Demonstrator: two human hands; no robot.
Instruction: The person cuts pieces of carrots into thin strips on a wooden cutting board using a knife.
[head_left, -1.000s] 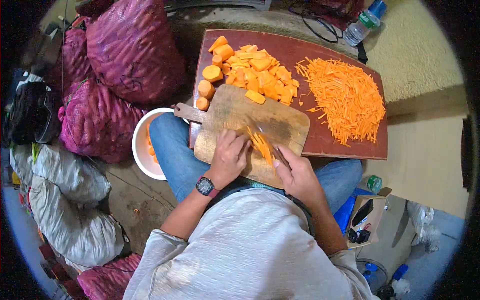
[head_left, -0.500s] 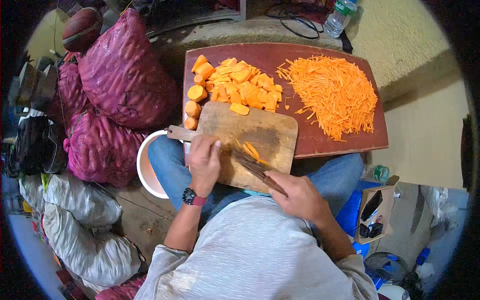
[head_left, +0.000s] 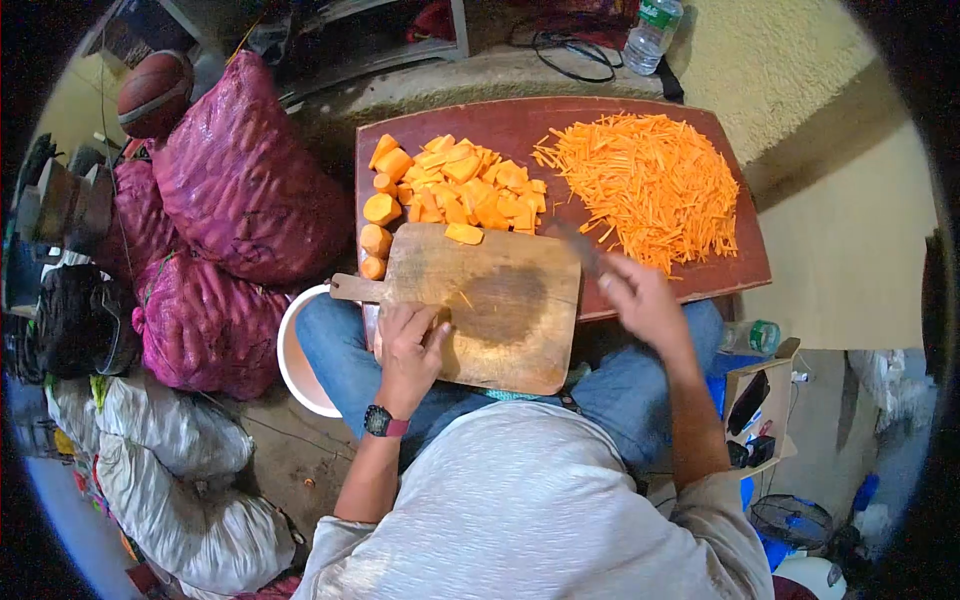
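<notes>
So the strips that were being cut on the wooden cutting board (head_left: 490, 305) half a second ago are gone from it now; the board is basically bare apart from a dark wet patch and one carrot chunk (head_left: 464, 233) at its far edge. The right hand (head_left: 640, 297) has swung off to the right with the knife (head_left: 580, 248), fingers wrapped around the handle, blade blurred and pointing toward the shredded carrot pile (head_left: 645, 185) on the red board (head_left: 735, 270). Looks to me like that batch just got swept over to the pile.

The left hand (head_left: 410, 345) rests on the near left corner of the cutting board, fingers loosely curled, holding nothing that I can see.

Room-wise: the carrot chunks (head_left: 460, 185) sit just past the board's far edge, touching distance. The white bowl (head_left: 290, 360) is tucked by the left knee. Purple mesh sacks (head_left: 250, 170) crowd the left side, so the open room is mostly on the right.
</notes>
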